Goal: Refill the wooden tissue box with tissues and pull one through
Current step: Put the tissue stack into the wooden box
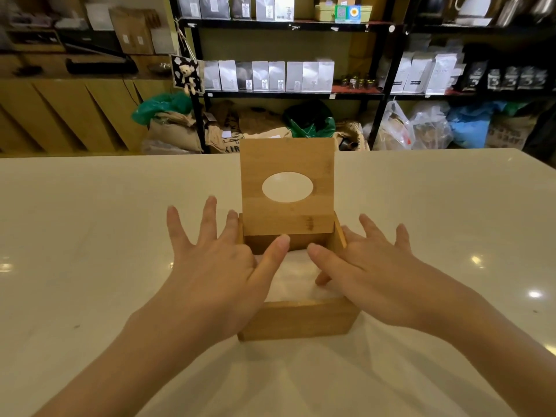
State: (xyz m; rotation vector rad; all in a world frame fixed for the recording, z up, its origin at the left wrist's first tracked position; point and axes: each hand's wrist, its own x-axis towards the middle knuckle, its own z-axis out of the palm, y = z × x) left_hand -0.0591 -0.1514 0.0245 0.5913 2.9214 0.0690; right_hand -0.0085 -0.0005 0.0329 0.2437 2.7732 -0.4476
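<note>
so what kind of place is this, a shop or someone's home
Probably a coffee shop or roastery stockroom, not a home. Black metal shelves hold rows of white and silver stand-up pouches, and brown burlap sacks lie on the floor below. The wooden tissue box sits on a pale glossy counter.

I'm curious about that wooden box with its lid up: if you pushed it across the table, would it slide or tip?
The box would probably slide: it sits squat and flat on a glossy table. The upright lid rises well above the walls, so a push up there might swing it shut or rock the box. It looks like solid wood, so likely stiff.
</note>
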